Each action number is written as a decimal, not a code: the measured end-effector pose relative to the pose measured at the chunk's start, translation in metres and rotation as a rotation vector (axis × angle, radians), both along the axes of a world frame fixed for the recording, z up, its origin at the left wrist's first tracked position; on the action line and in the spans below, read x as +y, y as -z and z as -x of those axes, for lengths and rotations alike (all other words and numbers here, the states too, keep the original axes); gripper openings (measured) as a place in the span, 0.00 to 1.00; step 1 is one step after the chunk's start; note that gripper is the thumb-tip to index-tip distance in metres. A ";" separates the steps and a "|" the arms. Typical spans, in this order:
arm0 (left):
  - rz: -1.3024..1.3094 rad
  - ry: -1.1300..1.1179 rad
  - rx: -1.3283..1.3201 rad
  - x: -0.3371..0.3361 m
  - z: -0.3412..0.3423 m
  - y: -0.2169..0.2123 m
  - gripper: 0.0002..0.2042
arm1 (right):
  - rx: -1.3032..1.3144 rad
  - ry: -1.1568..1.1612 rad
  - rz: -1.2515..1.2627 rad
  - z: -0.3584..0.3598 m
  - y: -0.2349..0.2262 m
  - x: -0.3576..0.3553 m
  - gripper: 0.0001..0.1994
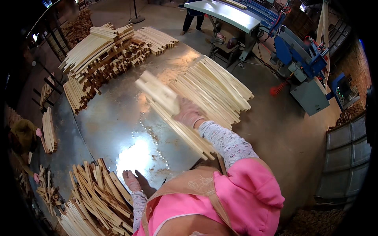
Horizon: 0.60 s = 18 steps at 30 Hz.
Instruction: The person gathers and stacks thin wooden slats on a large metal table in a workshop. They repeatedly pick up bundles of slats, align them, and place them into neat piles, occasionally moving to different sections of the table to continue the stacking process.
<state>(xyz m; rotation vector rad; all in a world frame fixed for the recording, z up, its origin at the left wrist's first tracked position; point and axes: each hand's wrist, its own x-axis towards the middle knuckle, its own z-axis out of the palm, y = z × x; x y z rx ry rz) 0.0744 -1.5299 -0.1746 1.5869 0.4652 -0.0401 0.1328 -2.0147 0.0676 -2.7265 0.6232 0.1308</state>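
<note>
right hand [188,113] grips a blurred wood slat [157,91] above the slat pile [212,88]; left hand [131,181] rests flat, fingers spread, on metal table [114,122], bracing.

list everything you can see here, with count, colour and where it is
metal table: one, shiny grey, centre
wood piece: one, pale, blurred, in the right hand above the table
long slats: one spread pile, pale, table's right side
stacked slats: one big heap, pale and tan, table's far left
short offcuts: one pile, tan, near left
small stacks: a few, pale, left of the table
machine: one, blue and grey, upper right
light bench: one, pale green, top centre
other people: one standing at top, one in olive at left
left hand: gloved, resting on the table's near edge
right hand: gloved, gripping the wood piece
</note>
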 end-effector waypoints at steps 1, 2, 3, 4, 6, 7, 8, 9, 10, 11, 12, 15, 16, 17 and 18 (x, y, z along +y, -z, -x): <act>-0.051 -0.009 -0.026 -0.011 0.002 0.000 0.30 | -0.043 0.066 0.084 0.004 0.014 -0.040 0.51; -0.035 -0.063 -0.029 -0.014 0.005 -0.001 0.30 | 0.001 0.096 0.086 0.007 0.016 -0.072 0.52; -0.009 -0.113 -0.030 -0.023 0.008 0.000 0.30 | 0.044 0.129 0.098 0.013 0.016 -0.102 0.53; -0.083 -0.107 -0.006 -0.037 0.011 -0.006 0.30 | 0.068 0.173 0.105 0.024 0.022 -0.134 0.53; -0.211 -0.146 0.030 -0.052 0.019 -0.007 0.30 | 0.092 0.233 0.100 0.025 0.028 -0.185 0.53; -0.269 -0.164 0.058 -0.065 0.021 -0.009 0.31 | 0.135 0.252 0.086 0.023 0.029 -0.202 0.53; -0.262 -0.194 0.099 -0.083 0.026 -0.009 0.32 | 0.179 0.271 0.073 0.021 0.030 -0.220 0.53; -0.256 -0.181 0.139 -0.096 0.027 -0.009 0.32 | 0.224 0.281 0.050 0.017 0.033 -0.232 0.53; -0.254 -0.166 0.184 -0.105 0.031 -0.008 0.33 | 0.262 0.282 0.040 0.014 0.035 -0.239 0.53; -0.253 -0.152 0.229 -0.112 0.036 -0.007 0.33 | 0.235 0.270 0.048 0.011 0.042 -0.247 0.53; -0.323 -0.121 0.183 -0.140 0.042 -0.014 0.33 | 0.219 0.275 0.065 0.014 0.053 -0.257 0.53; -0.219 -0.033 0.137 -0.219 0.057 -0.045 0.33 | 0.274 0.263 0.097 0.024 0.069 -0.275 0.51; -0.305 -0.006 0.085 -0.229 0.063 -0.045 0.32 | 0.295 0.237 0.101 0.020 0.066 -0.274 0.50; -0.381 0.035 0.035 -0.247 0.065 -0.045 0.31 | 0.294 0.233 0.096 0.020 0.063 -0.276 0.49; -0.344 -0.041 -0.118 -0.272 0.072 -0.040 0.29 | 0.295 0.230 0.090 0.022 0.060 -0.278 0.49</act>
